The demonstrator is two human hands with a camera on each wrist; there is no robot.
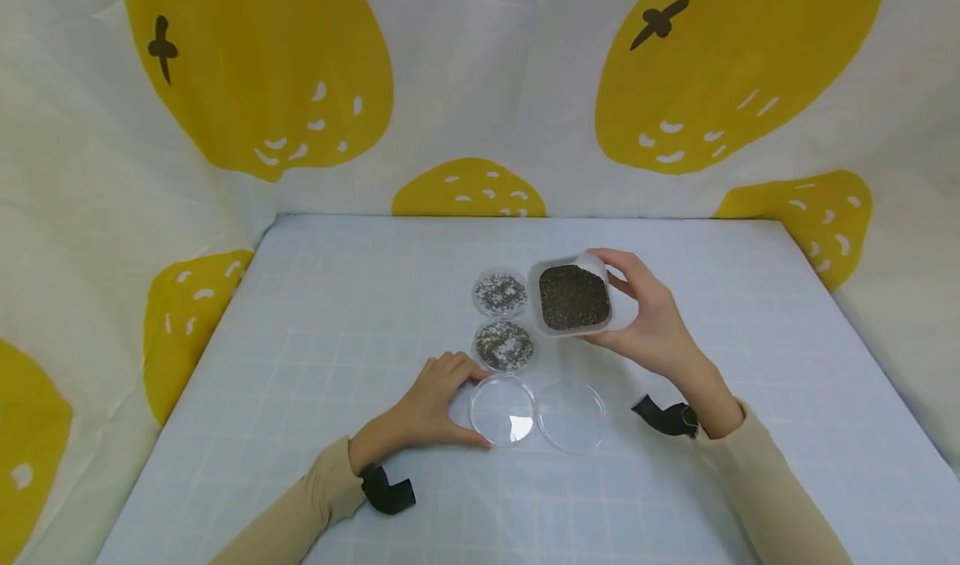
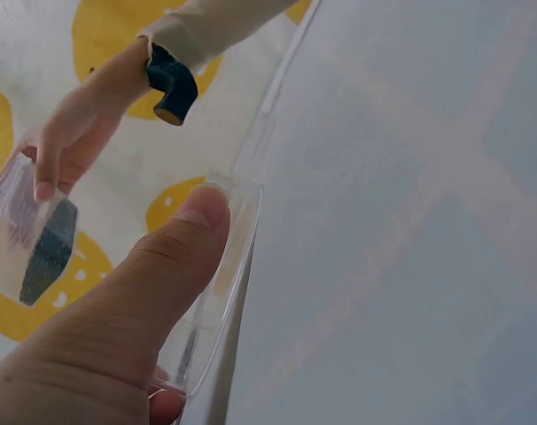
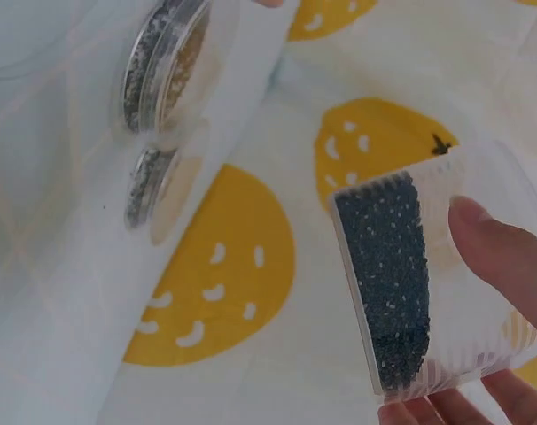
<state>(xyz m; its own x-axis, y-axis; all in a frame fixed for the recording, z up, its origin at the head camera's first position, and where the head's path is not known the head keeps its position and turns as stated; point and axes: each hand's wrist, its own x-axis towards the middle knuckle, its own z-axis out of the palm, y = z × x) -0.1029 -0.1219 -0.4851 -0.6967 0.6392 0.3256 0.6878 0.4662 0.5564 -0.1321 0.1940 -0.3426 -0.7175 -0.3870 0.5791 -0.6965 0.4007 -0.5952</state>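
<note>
In the head view my right hand (image 1: pixel 652 323) grips a clear square plastic container (image 1: pixel 533 294) from its right side, raised off the table. Dark fine grains (image 3: pixel 384 274) lie in a layer at its bottom, with pale specks showing in the right wrist view. My left hand (image 1: pixel 435 402) holds a clear round petri dish (image 1: pixel 501 407) on the table by its rim, thumb at the near side and fingers at the far side. The thumb (image 2: pixel 184 243) presses on the dish wall in the left wrist view. The dish is see-through, with a bright reflection on it.
Two petri dishes with a black-and-white grainy mix stand in line beyond the held dish: a nearer dish (image 1: pixel 504 346) and a farther dish (image 1: pixel 500 293). A clear round lid (image 1: pixel 572 416) lies right of the held dish. Fabric with yellow prints (image 1: pixel 495 90) hangs behind the table.
</note>
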